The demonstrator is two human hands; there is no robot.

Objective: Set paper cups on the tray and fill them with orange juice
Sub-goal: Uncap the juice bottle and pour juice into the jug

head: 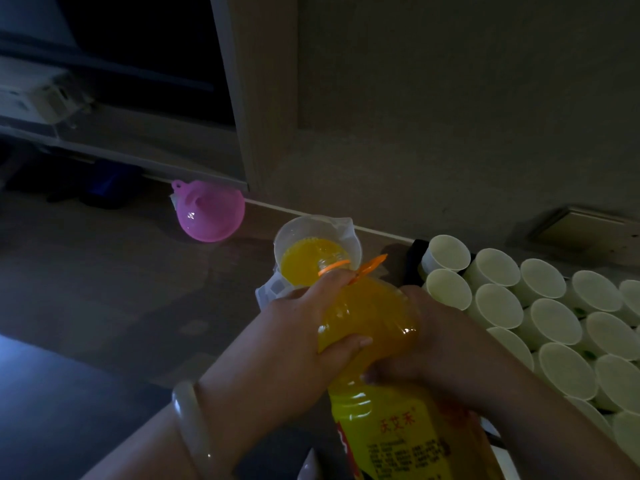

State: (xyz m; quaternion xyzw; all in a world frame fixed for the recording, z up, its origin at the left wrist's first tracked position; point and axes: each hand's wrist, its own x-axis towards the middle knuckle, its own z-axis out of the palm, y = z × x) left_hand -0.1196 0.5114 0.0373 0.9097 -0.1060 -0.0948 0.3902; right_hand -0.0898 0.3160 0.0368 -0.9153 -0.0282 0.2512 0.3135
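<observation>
Head view: left hand [304, 327], right hand [436, 344] grip glossy bottle [367, 317] over translucent jug [298, 233].

One orange juice bottle [374, 323], one clear jug [304, 230] holding juice, one pink funnel [207, 216], roughly fourteen paper cups [498, 304] in view, one bracelet [194, 427].

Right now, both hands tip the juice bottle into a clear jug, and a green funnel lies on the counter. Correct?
The head view shows a pink funnel, not green; the left hand and right hand do tip the juice bottle into the jug.
</observation>
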